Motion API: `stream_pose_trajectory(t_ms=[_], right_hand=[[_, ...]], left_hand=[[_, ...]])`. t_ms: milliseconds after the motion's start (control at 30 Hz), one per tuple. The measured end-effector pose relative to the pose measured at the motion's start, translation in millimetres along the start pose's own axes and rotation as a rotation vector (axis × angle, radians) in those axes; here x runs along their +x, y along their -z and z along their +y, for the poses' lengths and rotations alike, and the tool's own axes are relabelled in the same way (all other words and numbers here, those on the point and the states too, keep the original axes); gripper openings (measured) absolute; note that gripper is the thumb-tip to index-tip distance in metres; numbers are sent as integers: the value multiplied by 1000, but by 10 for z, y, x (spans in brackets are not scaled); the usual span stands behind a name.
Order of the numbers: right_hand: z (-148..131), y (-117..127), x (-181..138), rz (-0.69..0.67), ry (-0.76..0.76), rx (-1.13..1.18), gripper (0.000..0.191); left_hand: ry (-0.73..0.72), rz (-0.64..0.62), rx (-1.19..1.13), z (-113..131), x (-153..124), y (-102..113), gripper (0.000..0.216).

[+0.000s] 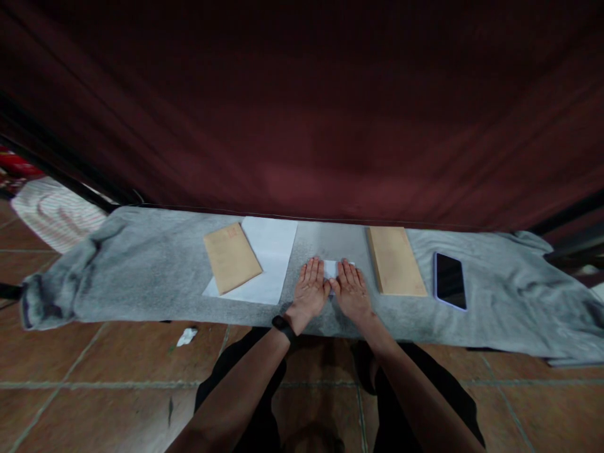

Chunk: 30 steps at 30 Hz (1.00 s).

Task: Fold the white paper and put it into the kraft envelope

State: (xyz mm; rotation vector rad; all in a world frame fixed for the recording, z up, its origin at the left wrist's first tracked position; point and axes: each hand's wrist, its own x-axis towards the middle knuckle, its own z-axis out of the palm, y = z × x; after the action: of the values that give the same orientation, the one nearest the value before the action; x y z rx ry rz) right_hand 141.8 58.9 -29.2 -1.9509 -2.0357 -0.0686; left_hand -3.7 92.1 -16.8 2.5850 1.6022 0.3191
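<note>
Side by side, my left hand [310, 290] and my right hand [350, 289] lie flat on a small piece of white paper [330, 269], fingers stretched out and thumbs nearly meeting. Only the middle strip and a bit of the edge of that paper show; the palms cover the rest. Left of my hands, a brown envelope [232, 258] rests partly on larger white paper sheets [274, 258]. To the right of my right hand sits a stack of brown envelopes [397, 261]. A black wristband is on my left wrist.
A phone [450, 280] with a purple edge lies right of the stack. Grey cloth [141, 270] covers the narrow bench, backed by a dark red curtain [306, 138]. On the tiled floor lies a crumpled white tissue [187, 336]. Striped fabric [56, 211] hangs at the left.
</note>
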Motion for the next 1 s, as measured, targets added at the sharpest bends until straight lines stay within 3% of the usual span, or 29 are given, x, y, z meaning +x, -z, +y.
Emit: stream_pose_trajectory(t_ms=[467, 1000], right_hand=[[167, -60, -67, 55, -50, -14, 68], [212, 4, -126, 106, -104, -3, 63]], left_hand=[[97, -10, 10, -86, -54, 43, 66], [152, 13, 32, -51, -79, 76, 66]])
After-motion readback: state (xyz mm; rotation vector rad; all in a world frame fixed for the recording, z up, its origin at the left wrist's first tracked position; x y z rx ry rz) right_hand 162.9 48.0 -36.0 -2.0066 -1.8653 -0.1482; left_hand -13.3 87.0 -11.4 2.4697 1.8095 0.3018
